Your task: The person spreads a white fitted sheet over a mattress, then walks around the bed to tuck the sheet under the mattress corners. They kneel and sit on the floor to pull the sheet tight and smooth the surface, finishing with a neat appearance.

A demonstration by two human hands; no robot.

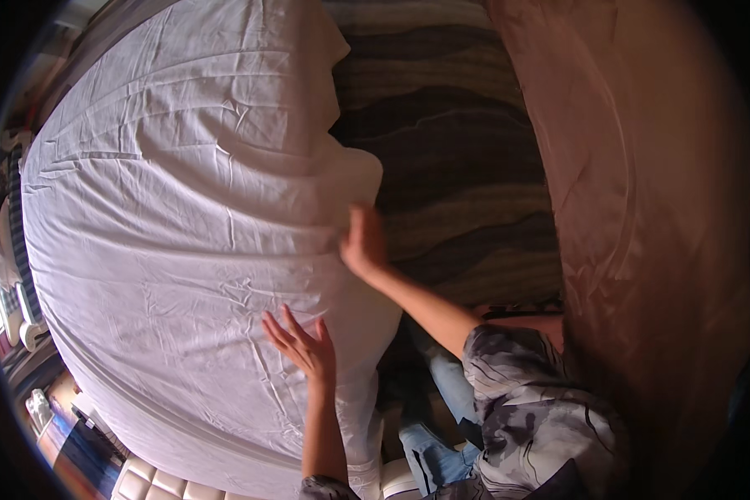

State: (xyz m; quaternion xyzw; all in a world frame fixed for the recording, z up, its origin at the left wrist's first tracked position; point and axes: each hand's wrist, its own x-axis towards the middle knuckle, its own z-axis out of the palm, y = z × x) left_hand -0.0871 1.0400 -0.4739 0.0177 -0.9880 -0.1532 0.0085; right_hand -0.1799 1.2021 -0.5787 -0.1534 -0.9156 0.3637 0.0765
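Note:
A wrinkled white sheet [181,187] covers a bed in front of me. My left hand [303,347] is over the lower part of the sheet, palm down with fingers spread, and nothing is in it. Whether it presses on the cloth is unclear. Farther up, my right hand [364,244] is at the sheet's near edge, blurred and seen from the side. Its fingertips are hard to make out, and I cannot tell if it pinches the fabric. Creases run across the sheet, and its near edge hangs unevenly.
Beside the bed lies a dark rug or cloth [444,156] with wavy bands. A brownish curtain-like fabric [650,175] runs along the right. A cream tufted headboard [156,481] shows at the bottom left. Several items, one a dark-blue picture-like panel [84,450], stand beyond the bed.

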